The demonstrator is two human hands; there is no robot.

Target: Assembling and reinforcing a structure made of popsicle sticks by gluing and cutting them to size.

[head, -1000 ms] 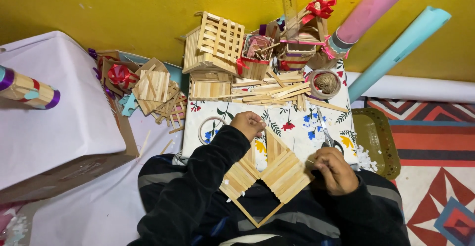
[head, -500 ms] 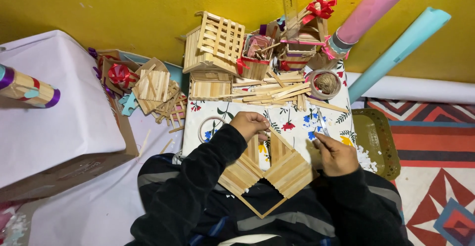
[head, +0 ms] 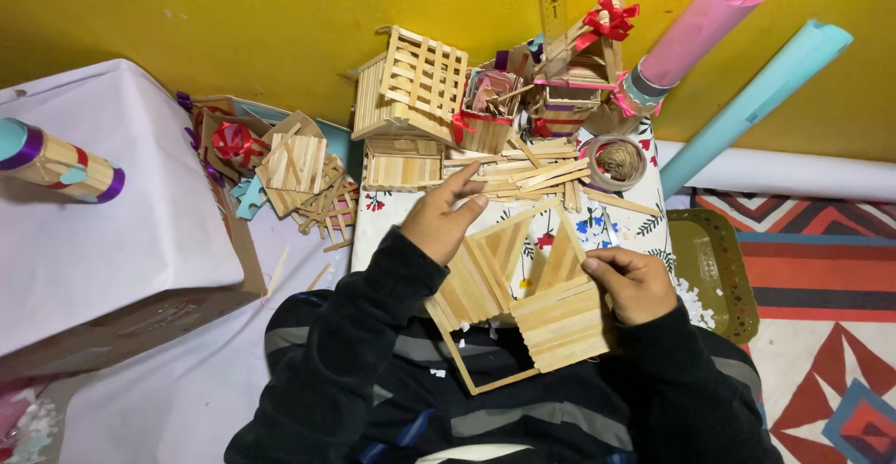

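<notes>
Head view: both hands are holding one stick frame over the lap; left hand fingers spreading, right hand fingers pinching its panel; two paper rolls are leaning behind.

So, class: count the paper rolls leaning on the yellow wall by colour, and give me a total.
Pink roll: 1
Light blue roll: 1
White roll, lying along the wall's foot: 1
Total: 3
</notes>
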